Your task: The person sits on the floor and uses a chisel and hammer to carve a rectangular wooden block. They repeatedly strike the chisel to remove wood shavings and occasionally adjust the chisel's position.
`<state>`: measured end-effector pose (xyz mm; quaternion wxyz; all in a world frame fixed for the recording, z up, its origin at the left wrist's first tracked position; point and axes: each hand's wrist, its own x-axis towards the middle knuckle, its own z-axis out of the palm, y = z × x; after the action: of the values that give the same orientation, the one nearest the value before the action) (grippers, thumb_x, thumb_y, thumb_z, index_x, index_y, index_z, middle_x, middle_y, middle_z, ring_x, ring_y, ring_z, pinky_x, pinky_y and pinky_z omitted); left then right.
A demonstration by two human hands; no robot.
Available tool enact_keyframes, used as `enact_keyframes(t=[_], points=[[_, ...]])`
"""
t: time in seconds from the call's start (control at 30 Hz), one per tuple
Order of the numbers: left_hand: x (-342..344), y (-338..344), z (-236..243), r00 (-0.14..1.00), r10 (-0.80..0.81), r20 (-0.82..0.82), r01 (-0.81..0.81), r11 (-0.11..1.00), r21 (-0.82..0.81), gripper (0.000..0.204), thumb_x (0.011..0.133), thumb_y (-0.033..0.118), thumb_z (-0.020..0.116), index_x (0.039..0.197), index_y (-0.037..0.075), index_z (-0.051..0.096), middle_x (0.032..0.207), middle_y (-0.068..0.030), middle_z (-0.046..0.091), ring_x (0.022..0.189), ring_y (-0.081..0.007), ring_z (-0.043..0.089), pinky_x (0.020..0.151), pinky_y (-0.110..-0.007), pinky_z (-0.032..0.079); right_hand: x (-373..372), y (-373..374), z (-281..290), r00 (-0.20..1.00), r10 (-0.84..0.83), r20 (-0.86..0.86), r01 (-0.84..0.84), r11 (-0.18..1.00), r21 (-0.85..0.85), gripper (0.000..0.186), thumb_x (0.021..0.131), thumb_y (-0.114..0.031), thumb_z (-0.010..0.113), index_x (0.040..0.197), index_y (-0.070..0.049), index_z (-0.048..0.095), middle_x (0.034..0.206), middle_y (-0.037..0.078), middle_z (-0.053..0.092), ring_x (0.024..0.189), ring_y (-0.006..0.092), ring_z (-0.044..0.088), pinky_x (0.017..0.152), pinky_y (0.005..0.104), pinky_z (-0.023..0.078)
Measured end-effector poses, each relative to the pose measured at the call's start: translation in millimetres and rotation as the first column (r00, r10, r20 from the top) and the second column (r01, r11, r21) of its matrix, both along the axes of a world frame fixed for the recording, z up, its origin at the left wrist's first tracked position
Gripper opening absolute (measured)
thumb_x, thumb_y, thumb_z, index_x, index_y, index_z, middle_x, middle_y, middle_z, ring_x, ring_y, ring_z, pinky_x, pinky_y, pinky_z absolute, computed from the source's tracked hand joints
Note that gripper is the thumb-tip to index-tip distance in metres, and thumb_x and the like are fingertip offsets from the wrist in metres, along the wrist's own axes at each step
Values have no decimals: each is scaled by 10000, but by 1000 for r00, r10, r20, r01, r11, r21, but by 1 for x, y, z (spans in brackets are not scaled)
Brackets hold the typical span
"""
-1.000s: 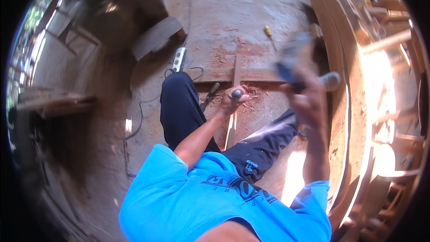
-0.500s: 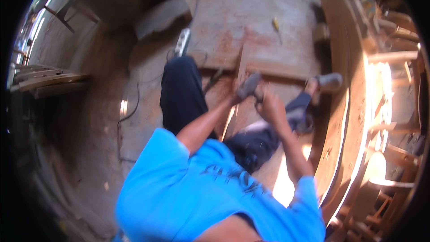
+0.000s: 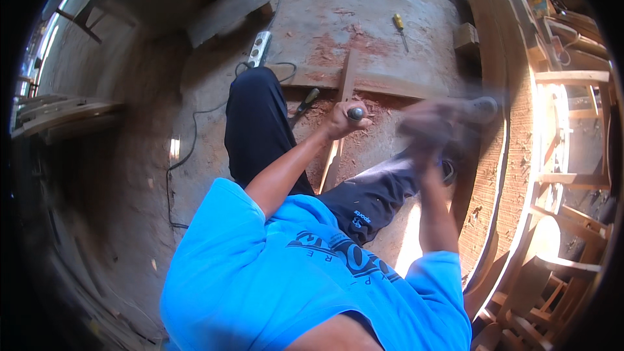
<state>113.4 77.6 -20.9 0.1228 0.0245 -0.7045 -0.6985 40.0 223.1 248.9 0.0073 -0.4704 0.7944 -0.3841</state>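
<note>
My left hand (image 3: 340,121) is closed around an upright chisel handle (image 3: 355,114), its round end facing up; the blade is hidden below the fist. Beneath it a narrow wooden strip (image 3: 349,75) runs between my legs, crossing a wider plank (image 3: 390,86). To the right, over my outstretched leg, my right hand (image 3: 424,147) is raised and smeared by motion. It grips a mallet (image 3: 431,122), whose blocky head showed more clearly half a second ago. Another handled tool (image 3: 308,101) lies beside my left knee among reddish shavings (image 3: 380,104).
A yellow-handled screwdriver (image 3: 399,24) lies on the floor ahead. A white power strip (image 3: 259,49) with a dark cord (image 3: 192,146) is near my left knee. Long thick boards (image 3: 504,156) stand along the right, with wooden chair parts (image 3: 572,182) beyond. A block (image 3: 227,14) rests far left.
My right hand has swung the mallet away from the chisel, up and to the right. My left hand has stayed near the strip, and the chisel's handle end now shows.
</note>
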Motion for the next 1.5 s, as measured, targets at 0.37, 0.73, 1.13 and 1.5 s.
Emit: enact_keyframes(t=[0.37, 0.73, 1.13, 1.5], points=[[-5, 52, 21, 838, 542, 65, -543, 839, 9, 251, 870, 144, 821, 808, 66, 590, 741, 16, 529, 700, -75, 505, 632, -267, 433, 60, 119, -208, 658, -626, 419, 225, 694, 684, 382, 799, -211, 717, 1085, 36, 660, 915, 263, 708, 958, 422, 707, 863, 480, 554], [-5, 16, 22, 984, 149, 102, -146, 989, -33, 206, 869, 61, 795, 762, 60, 619, 710, 34, 563, 668, -48, 488, 596, -246, 405, 104, 67, -250, 799, -378, 467, -173, 599, 782, 336, 828, -165, 671, 1098, 29, 620, 986, 279, 718, 974, 429, 707, 854, 527, 562], [-10, 2, 17, 994, -22, 111, 22, 1000, 6, 182, 875, 54, 779, 798, 59, 614, 740, 28, 590, 667, -41, 539, 581, -232, 426, 102, 66, -250, 783, -384, 489, -204, 585, 785, 316, 832, -138, 656, 1100, 27, 623, 982, 274, 720, 965, 428, 711, 832, 529, 566], [-12, 37, 20, 925, 380, 2, -380, 925, -24, 245, 869, 62, 776, 762, 54, 556, 746, 33, 519, 695, -52, 461, 626, -245, 409, 120, 66, -259, 822, -387, 417, -78, 650, 756, 275, 810, -76, 608, 1057, 44, 631, 930, 276, 723, 909, 430, 720, 788, 536, 568]])
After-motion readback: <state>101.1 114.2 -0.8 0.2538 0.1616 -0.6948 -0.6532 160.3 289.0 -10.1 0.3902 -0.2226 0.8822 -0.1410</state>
